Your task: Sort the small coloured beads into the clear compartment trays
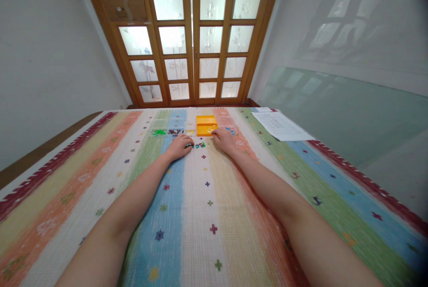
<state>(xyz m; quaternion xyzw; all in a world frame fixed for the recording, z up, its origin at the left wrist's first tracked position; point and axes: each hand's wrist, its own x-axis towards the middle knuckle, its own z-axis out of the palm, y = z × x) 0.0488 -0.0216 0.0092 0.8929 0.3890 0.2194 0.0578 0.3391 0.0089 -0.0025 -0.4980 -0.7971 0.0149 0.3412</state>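
Observation:
My left hand [180,146] rests on the cloth with curled fingers, its tips at the left end of a short line of small multicoloured pieces [201,145], perhaps beads. What it pinches is too small to make out. My right hand [224,139] is closed at the lower right corner of an open orange box [206,120]; anything between those fingertips is hidden. Pale bits lie inside the box. To its left sit small groups of green pieces [159,132], dark brown pieces [175,132] and yellow pieces [190,132]. Blue pieces [230,130] show just beyond my right hand.
A striped, patterned tablecloth [197,224] covers the table. White printed paper [281,125] lies at the far right. A glass sheet [337,113] leans against the right wall. Wooden doors with frosted panes [209,68] stand behind the table.

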